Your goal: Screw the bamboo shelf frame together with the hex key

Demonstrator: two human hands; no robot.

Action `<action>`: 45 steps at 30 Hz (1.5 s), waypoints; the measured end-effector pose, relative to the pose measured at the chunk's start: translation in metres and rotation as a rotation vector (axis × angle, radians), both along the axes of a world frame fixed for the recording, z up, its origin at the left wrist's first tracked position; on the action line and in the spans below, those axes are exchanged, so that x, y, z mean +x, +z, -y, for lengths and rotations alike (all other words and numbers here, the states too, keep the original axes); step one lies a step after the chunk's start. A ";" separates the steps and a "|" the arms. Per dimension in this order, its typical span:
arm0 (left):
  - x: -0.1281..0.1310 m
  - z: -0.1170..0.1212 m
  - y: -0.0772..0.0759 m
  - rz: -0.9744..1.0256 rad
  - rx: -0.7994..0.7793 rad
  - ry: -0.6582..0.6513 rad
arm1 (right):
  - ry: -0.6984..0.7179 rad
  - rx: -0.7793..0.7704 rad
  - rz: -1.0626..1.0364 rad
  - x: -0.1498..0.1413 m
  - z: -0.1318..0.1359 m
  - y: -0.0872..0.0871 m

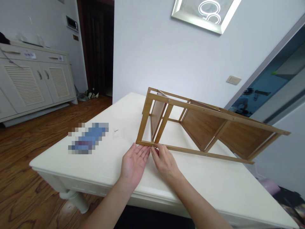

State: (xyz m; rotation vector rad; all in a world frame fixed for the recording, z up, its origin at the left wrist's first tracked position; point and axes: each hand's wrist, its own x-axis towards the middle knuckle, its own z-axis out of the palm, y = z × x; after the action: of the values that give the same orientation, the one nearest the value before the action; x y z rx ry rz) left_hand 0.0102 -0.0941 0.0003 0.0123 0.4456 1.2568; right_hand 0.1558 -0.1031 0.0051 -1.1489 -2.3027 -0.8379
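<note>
A wooden shelf rack [186,149] lies on its side on the white table, its panels set between slatted frames. Palm up, my left hand [133,163] is open, its fingertips beside the rack's lower front rail near the left end. My right hand [165,162] is closed in a pinch at the same rail, thumb and fingertips together. Whatever small thing is between those fingers is too small to make out. A bolt head [169,100] shows in the upper rail. To the left, a small screw [116,130] lies on a clear plastic bag [118,135].
The white table [107,168] has a blurred blue item [89,138] at its left side. Behind stand a wall with a framed light [207,16] and a switch plate [233,80]. A louvered cabinet [35,79] is at far left, on the wooden floor [21,152].
</note>
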 end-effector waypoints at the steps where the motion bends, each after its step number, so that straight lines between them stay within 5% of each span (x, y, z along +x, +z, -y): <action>1: 0.000 0.000 0.000 0.001 0.005 -0.002 | -0.001 0.015 0.005 0.001 0.000 0.000; 11: 0.001 0.000 -0.001 0.012 -0.010 0.000 | -0.016 0.092 -0.046 0.006 0.001 -0.006; 22: 0.002 0.000 0.001 -0.047 0.007 -0.011 | -0.063 0.087 -0.021 0.001 -0.002 0.006; 33: 0.001 0.000 0.000 -0.033 0.033 -0.024 | -0.054 0.118 -0.219 0.004 -0.005 0.004; 37: 0.000 0.001 0.000 -0.025 0.029 -0.026 | -0.064 0.239 -0.184 0.009 -0.001 0.001; 45: 0.000 0.000 -0.002 -0.030 0.035 -0.029 | -0.053 0.248 -0.072 0.015 0.003 -0.002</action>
State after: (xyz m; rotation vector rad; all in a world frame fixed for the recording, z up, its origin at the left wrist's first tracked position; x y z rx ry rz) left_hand 0.0097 -0.0941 -0.0017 0.0669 0.4478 1.2375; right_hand 0.1711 -0.1066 0.0026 -1.1139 -2.0509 -1.0502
